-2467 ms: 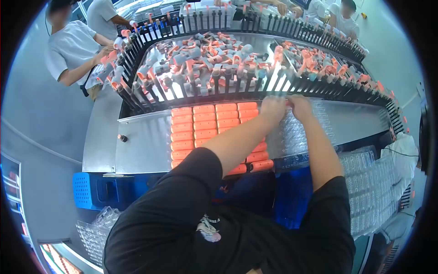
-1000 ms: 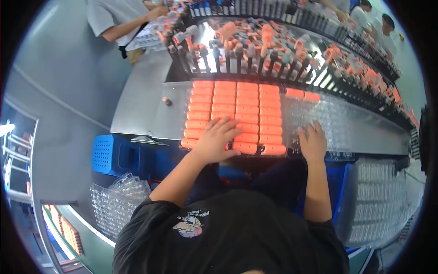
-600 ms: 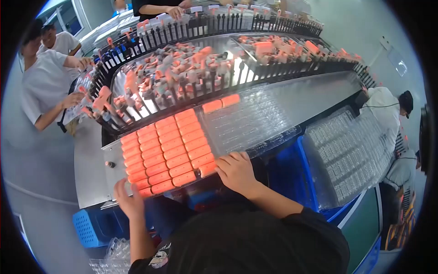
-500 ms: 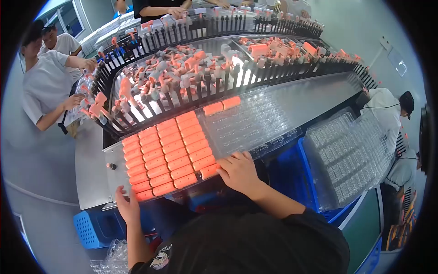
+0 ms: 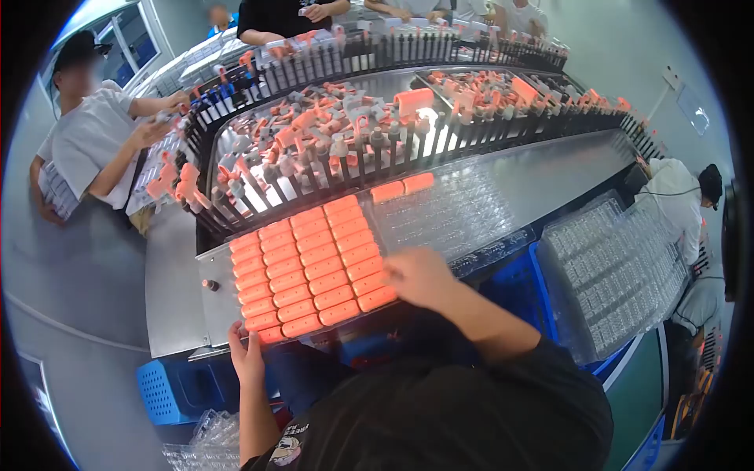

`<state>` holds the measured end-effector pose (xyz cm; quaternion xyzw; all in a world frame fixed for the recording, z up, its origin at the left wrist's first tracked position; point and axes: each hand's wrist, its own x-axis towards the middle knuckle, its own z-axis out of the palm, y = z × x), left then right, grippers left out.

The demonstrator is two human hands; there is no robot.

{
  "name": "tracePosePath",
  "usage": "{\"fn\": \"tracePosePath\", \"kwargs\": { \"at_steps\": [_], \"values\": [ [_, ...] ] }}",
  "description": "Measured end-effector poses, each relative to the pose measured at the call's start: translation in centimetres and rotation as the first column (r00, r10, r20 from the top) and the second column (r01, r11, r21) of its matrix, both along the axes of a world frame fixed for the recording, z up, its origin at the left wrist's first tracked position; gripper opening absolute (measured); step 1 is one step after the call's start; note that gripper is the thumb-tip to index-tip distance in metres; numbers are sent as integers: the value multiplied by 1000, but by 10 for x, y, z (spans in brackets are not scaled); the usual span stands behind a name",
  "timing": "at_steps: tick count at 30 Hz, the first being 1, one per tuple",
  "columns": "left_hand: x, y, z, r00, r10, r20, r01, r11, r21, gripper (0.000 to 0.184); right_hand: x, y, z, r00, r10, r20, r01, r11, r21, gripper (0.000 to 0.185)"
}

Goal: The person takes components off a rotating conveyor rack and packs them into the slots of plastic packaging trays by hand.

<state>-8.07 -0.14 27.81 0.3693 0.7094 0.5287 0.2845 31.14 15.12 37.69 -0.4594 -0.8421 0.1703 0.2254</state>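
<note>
Orange pieces [image 5: 318, 267], smooth, round-ended, rowed; left grip [image 5: 248, 359] apart at corner, right grip [image 5: 420, 277] blurred (can't tell state).

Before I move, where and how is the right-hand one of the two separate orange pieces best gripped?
Pinch the right-hand piece across its long sides, probably from above and the near side: its left end sits close against the other piece, and black posts stand along its far side.
</note>
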Motion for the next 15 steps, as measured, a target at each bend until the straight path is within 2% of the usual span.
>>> {"fn": "tracePosePath", "kwargs": {
  "at_steps": [1,2,3,4,5,6,8,9,10,11,14,15],
  "values": [
    [-3,2,6,993,5,-122,-13,998,-69,40,0,17,17,992,0,-128,7,999,53,16],
    [-6,5,13,971,1,-240,-34,990,-136,40,-1,42,34,978,56,-202,39,899,435,14],
    [-7,11,26,913,24,-407,-123,968,-219,39,-3,71,61,946,133,-296,74,800,596,15],
    [-9,20,43,827,25,-562,-222,932,-285,39,-3,103,82,927,113,-357,101,842,530,22],
    [-11,26,54,716,2,-698,-328,884,-334,42,0,134,104,966,29,-258,134,796,590,33],
    [-28,35,46,746,7,-666,-295,900,-321,42,-3,166,120,985,-119,-125,172,683,710,50],
    [-77,59,10,802,27,-596,-240,929,-282,44,-11,235,130,994,-104,-15,78,637,767,55],
    [-79,66,6,766,66,-639,-286,926,-247,43,-21,255,145,981,-64,182,-47,834,549,55],
    [-77,73,4,728,102,-678,-328,920,-214,42,-30,269,161,932,32,361,-135,955,265,55],
    [-73,74,3,686,131,-715,-368,911,-187,41,-40,276,172,850,176,497,-170,984,-58,55],
    [-59,72,7,606,88,-791,-368,912,-180,35,-64,274,183,745,176,644,-333,934,130,47],
    [-62,71,7,609,101,-786,-367,915,-167,34,-63,256,189,903,178,391,-293,921,256,44]
  ]
}}
